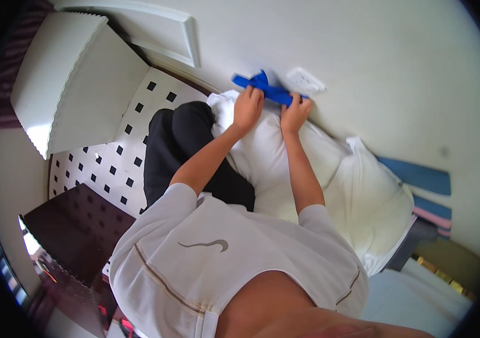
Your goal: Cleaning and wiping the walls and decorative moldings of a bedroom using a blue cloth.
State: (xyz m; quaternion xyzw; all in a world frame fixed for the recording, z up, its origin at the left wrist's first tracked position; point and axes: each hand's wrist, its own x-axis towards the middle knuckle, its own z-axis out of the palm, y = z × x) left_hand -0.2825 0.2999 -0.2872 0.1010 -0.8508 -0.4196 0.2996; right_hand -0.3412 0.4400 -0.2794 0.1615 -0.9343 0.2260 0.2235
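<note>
My left hand (248, 107) and my right hand (296, 114) are stretched forward over white bedding, close to the pale wall. Both have their fingers closed on a bright blue strip (274, 93). It looks flat and flexible, but its exact kind does not show. One end sticks out to the left past my left hand, and a small blue flap rises above it. My right hand grips near the other end, thumb on top. Under and beside my forearms the white cloth (324, 155) lies bunched and wrinkled.
A wall socket plate (306, 80) is just beyond my right hand. To the left are a white scallop-edged cabinet (90, 84), a white floor with black squares (112, 170) and a dark glossy panel (82, 225). Blue and pink padded pieces (417, 176) lie along the wall at right.
</note>
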